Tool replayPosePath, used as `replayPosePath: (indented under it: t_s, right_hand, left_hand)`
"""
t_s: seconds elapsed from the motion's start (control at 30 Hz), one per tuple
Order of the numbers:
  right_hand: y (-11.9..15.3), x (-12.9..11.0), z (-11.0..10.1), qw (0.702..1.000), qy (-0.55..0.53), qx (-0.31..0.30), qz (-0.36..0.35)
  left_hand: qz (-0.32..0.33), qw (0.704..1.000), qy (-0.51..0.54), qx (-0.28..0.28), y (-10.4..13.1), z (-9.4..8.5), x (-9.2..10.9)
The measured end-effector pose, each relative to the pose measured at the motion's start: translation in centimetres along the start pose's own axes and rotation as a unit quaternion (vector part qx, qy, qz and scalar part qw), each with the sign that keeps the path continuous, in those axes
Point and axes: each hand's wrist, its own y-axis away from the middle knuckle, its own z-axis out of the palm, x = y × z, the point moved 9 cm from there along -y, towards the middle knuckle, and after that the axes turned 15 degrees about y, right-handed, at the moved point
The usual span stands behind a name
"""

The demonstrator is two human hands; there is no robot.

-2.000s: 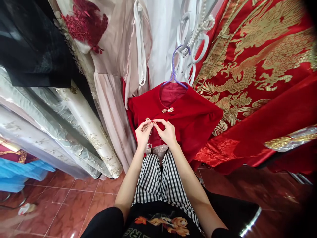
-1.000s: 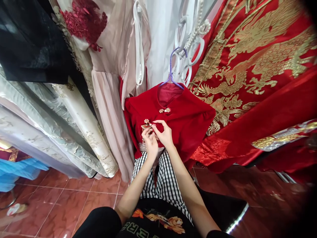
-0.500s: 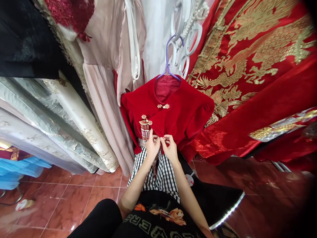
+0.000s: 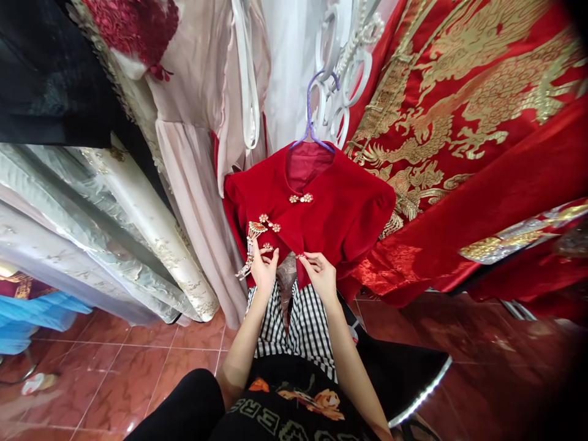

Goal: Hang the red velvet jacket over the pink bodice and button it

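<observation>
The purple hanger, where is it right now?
In the head view, the purple hanger is in the upper half, just right of the middle: inside the neck of the red jacket, its hook up by the white rings.

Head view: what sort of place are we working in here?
Probably a shop or storeroom for formal or wedding clothes: a pale pink dress hangs among other long garments, a red garment with gold embroidery hangs at the right, and a red jacket hangs on a purple hanger.
</observation>
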Motion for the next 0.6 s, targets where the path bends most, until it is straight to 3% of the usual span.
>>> replayPosePath:
  t_s: [0.2,0.37,0.6]
  right_hand:
    - [0.4,-1.3,0.0,0.999,0.016,-0.019,-0.028]
    - [0.2,-2.6,0.2,0.997,0.040,-0.030,-0.065]
    - [0.2,-4.9,2.6,0.976,0.096,-0.094,-0.171]
  left_hand:
    - [-0.006,0.999,0.029,0.046,0.3,-0.1,-0.5]
    - [0.005,0.997,0.063,0.039,0.4,-0.8,-0.3]
    - [-0.007,0.999,0.029,0.028,-0.1,-0.5,-0.4]
